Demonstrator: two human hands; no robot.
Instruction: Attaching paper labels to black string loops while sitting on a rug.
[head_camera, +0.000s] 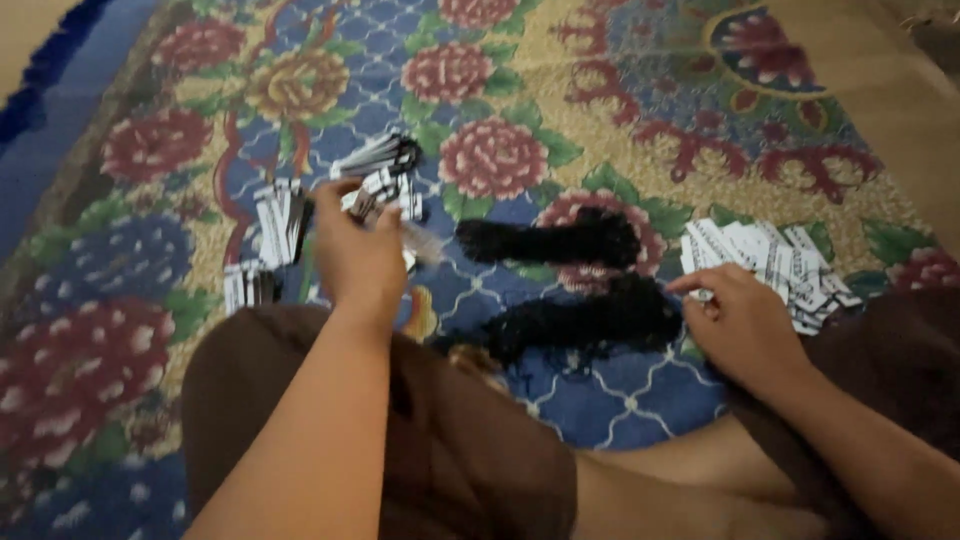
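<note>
Nothing here sits in a box or tray; everything lies loose on the flowered carpet (620, 100) where the person sits cross-legged in brown clothing. The left hand (358, 250) is raised over the middle of the carpet, its grip pinched around a small white tag (366, 203) held up between thumb and fingers, with what looks like a thin clear strip (425, 240) trailing off to the side; the blur keeps me from saying more about that strip. Just beyond that hand, toward the far side of the carpet, lie several bundles of tags (380, 155), and more small stacks (278, 215) rest beside them toward the carpet's left edge, another stack (248, 285) nearer the person's knee. The right hand (745, 325) rests low near the right edge of the carpet, fingers curled loosely and fingertips touching the near edge of a spread pile of loose white tags (775, 255); I cannot tell whether it has pinched one up or merely presses on them. Between the two hands, two dark heaps of black string (560, 240) and (590, 320) lie side by side, close together, the nearer one just beside the right hand, the farther one near the left.
</note>
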